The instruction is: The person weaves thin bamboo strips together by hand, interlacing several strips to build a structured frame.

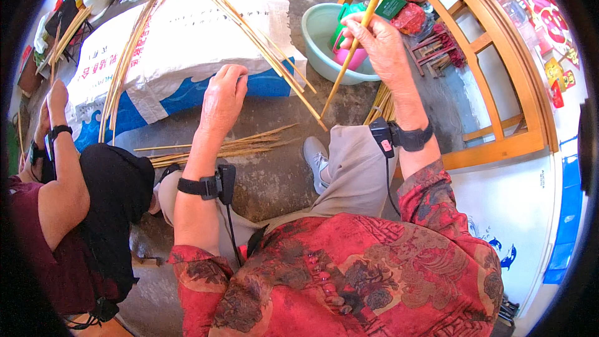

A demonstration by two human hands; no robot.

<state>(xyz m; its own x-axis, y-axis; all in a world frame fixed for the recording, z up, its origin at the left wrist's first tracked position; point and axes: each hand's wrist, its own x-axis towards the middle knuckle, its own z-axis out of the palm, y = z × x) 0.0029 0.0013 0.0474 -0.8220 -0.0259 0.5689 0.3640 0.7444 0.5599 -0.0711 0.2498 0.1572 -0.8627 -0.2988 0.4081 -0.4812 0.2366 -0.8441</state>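
Right hand [377,43] has its thumb and fingers pinched around a slim stalk bundle [341,77], held up on a slant between the basin [307,39] and the knee. If that pinch loosens, I reckon the stalks would slip down and scatter, since I can't see any tie on them. The upper end is close to the wooden frame [536,143] on the right too, so a careless swing that way might knock it and snap a few dry tips.

Left hand [223,97] hangs near the sack [187,31] with its fingers curled in. The long stalks [249,34] just to its right poke out past the sack's near edge, so an elbow or sleeve could easily drag them onto the floor with the loose stalks [218,148]. That dangling cable [230,231] on the left wrist could snag something as well.

Stuff I can't make out: whether the left hand is gripping anything, because its palm is turned away. The top of the bundle runs out of view. The co-worker [59,212] on the far left is partly cut off, and what's in those hands is hard to tell.
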